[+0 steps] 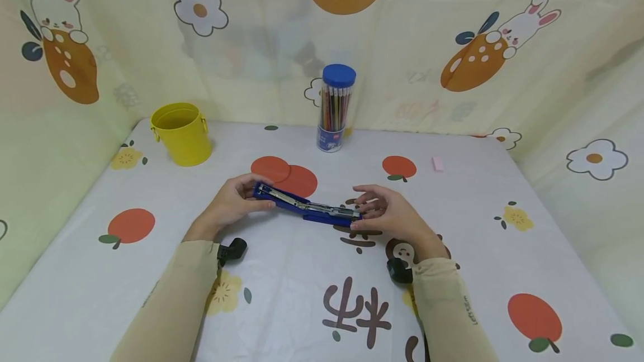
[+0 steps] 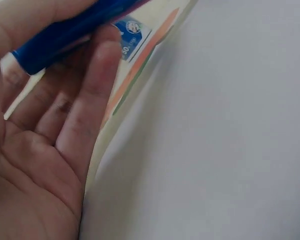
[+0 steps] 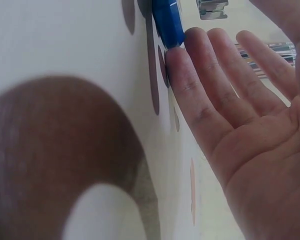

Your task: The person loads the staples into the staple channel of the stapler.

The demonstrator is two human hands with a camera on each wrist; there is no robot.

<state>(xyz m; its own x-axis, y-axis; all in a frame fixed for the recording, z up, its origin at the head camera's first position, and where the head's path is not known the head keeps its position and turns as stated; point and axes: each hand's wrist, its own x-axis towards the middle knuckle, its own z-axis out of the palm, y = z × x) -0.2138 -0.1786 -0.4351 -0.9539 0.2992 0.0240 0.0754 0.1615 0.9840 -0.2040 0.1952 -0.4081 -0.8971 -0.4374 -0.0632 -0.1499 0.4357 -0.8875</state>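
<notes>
A blue stapler (image 1: 329, 219) is folded wide open, its long metal magazine showing. My left hand (image 1: 231, 204) grips its left end between thumb and fingers, and that end tilts up higher than the other. In the left wrist view, the blue body (image 2: 65, 37) passes between the thumb side and the bent fingers. My right hand (image 1: 396, 215) is at the stapler's right end, fingers loosely extended. The right wrist view has the blue end (image 3: 167, 22) right at the fingertips (image 3: 180, 57), with a bright metal part (image 3: 213, 8) of the stapler nearby.
Toward the back left stands a yellow bucket (image 1: 188, 144). A clear jar of pencils (image 1: 334, 108) with a blue lid is upright at the back middle. Back right lies a small pink block (image 1: 437, 164). Printed cloth covers the table (image 1: 282, 306), and a patterned curtain (image 1: 251, 71) hangs behind.
</notes>
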